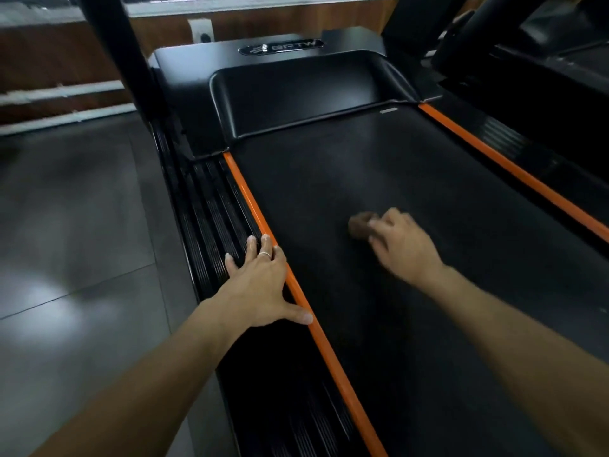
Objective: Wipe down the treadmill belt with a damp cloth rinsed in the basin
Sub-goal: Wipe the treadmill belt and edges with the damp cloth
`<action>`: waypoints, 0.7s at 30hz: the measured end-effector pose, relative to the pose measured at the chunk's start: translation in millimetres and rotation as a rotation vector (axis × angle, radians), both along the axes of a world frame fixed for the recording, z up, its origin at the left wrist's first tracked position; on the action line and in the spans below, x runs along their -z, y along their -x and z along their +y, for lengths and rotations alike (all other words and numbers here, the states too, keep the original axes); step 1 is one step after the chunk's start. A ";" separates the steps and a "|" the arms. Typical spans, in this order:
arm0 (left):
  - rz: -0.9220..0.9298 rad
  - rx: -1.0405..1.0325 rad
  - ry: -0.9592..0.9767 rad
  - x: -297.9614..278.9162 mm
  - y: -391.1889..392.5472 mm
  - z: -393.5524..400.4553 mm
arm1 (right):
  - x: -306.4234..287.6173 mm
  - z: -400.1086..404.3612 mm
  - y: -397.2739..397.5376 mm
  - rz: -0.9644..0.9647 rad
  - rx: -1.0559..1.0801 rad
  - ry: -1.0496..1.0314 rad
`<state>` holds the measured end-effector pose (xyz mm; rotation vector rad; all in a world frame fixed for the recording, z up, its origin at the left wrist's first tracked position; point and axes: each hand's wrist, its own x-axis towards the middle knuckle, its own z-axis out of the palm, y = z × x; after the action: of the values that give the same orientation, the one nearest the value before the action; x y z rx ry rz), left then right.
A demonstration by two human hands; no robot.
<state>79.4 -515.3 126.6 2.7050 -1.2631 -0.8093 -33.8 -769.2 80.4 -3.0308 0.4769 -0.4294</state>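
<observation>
- Closest in, the left hand (260, 282) lies flat on the ribbed side rail (217, 206), fingers straight and spread, thumb across the orange strip (257, 219). It braces and holds nothing.
- Out on the treadmill belt (329, 179), the right hand (400, 244) is blurred, fingers curled down over a small brown cloth (359, 224).
- The cloth pokes out past the fingertips on the far-left side, pressed to the belt mid-width.
- This looks like the wiping step, underway.
- Next up, I'd judge: firm strokes toward the motor hood (296, 94), covering both edges.
- No basin in view.
</observation>
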 end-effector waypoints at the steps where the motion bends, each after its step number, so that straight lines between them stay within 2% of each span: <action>1: 0.000 -0.001 -0.003 0.9 -0.7 0.0 | -1.4 -16.2 -16.4 0.009 0.147 -0.012; 3: -0.005 -0.007 0.001 2.8 -1.6 -0.2 | -3.9 -30.0 -34.8 0.019 0.341 -0.071; 5: -0.006 -0.006 0.003 2.2 -1.4 -0.1 | -4.9 -16.4 -31.1 0.027 0.348 -0.096; 8: -0.004 -0.011 0.008 3.0 -0.3 0.5 | 0.0 22.4 21.2 0.003 0.078 -0.147; 10: -0.007 -0.011 0.003 1.7 0.6 -0.9 | -1.1 44.2 61.0 0.057 -0.126 -0.196; 13: -0.008 -0.014 0.000 1.0 0.7 -1.9 | -0.9 26.9 58.8 0.082 -0.257 -0.134; 15: -0.015 -0.011 -0.002 0.9 0.0 -1.9 | 2.5 2.6 21.4 0.025 -0.166 -0.071; 19: -0.022 -0.018 0.012 2.1 0.1 -0.3 | 0.2 -9.1 -42.4 0.018 0.217 -0.098; 21: -0.010 -0.018 0.015 1.0 1.6 0.9 | -0.2 15.3 -33.9 0.033 0.167 -0.100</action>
<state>77.8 -514.4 125.5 2.7079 -1.2400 -0.7828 0.2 -753.9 80.6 -2.9175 0.7346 -0.3516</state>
